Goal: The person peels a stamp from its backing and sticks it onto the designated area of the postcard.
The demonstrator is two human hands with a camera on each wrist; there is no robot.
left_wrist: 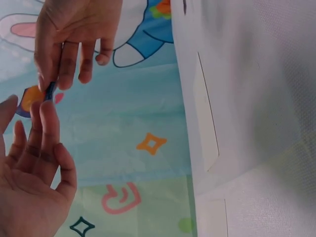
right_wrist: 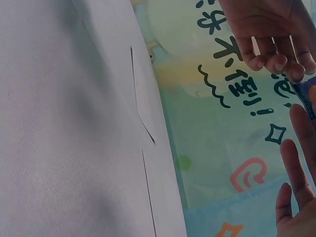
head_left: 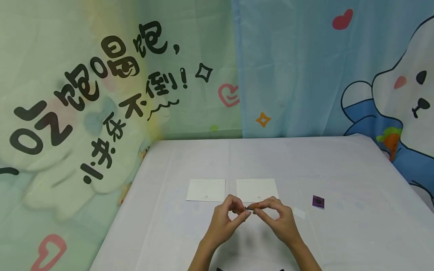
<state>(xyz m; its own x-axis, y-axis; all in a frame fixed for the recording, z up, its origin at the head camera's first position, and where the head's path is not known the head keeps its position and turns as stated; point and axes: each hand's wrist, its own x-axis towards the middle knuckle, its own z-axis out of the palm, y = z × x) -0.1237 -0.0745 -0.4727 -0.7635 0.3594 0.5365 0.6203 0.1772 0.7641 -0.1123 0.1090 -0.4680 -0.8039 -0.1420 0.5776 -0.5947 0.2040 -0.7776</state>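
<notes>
A small flat purple piece with an orange round mark [left_wrist: 29, 96] is held between both hands above the table. My left hand [head_left: 226, 218] pinches one end of it between thumb and fingertips, and my right hand [head_left: 279, 221] pinches the other. From the head view the piece [head_left: 251, 208] is seen edge-on, as a thin dark and orange-brown sliver. In the right wrist view its dark blue edge [right_wrist: 302, 96] shows between the fingertips, cut off by the frame. The left wrist view has the left hand [left_wrist: 34, 182] below and the right hand [left_wrist: 74, 39] above.
Two white cards [head_left: 205, 190] [head_left: 256, 189] lie side by side behind the hands on the white tabletop [head_left: 162, 226]. Off to the right is a small purple square [head_left: 318, 202] with a dark round mark. A pale strip [head_left: 299, 213] lies beside the right hand. Printed curtains [head_left: 288, 67] stand behind.
</notes>
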